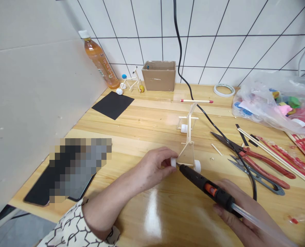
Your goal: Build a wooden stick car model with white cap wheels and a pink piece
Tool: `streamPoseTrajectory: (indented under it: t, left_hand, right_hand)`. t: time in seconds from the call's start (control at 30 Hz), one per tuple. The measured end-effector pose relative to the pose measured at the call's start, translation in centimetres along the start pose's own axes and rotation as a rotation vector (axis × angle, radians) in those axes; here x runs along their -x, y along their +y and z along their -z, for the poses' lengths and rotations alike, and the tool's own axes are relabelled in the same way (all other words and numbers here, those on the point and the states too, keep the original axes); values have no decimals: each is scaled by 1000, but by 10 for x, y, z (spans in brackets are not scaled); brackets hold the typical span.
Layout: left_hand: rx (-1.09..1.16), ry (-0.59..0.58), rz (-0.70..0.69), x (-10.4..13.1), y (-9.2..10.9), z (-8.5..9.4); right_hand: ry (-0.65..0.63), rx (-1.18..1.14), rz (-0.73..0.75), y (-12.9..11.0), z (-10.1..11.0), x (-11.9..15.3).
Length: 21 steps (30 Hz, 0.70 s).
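Wooden stick model (189,125): on the bench (131,133), in front of the cardboard box (159,78) and to its right; we judge it very light, its thin sticks stiff but brittle.
Joint (190,142): one of several narrow meeting points, in front of the box and rightward; we expect weakness here and would neither pull nor twist.
Held wheel (173,162): white, at the model's end farther from the box; we judge it firm and perhaps slippery, best taken by its rim.
Free wheel (197,166): white, farther right of the box; untouched by the fingers.
Left hand (156,166): fingers pinching the held wheel; we would keep this pressure gentle, lest the frame flex.
Right hand (245,196): fingers wrapped round the glue gun (196,179), in front of the box and well rightward.
Nozzle (177,164): beside the held wheel's inner face; probably hot, so we would grip only the barrel.
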<state>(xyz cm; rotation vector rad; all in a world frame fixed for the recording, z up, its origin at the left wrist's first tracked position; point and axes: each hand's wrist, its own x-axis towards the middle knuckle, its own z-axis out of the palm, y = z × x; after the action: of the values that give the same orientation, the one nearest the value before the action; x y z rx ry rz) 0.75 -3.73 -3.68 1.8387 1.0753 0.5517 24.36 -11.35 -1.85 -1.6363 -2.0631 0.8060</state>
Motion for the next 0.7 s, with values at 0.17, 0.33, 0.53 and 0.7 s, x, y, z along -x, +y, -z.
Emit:
streamPoseTrajectory:
  t: [0.17,0.33,0.53,0.7]
  left_hand:
    - [9,6,3,0,-1,-1]
    - [10,4,9,0,0,-1]
    - [0,1,3,-1,0,-1]
    - [-2,-1,9,-1,2,0]
  right_hand:
    - [-35,-52,-23,6,0,3]
    - [-40,-27,0,9,0,3]
    - [9,-27,-13,0,2,0]
    - [17,-68,-43,-7,2,-3]
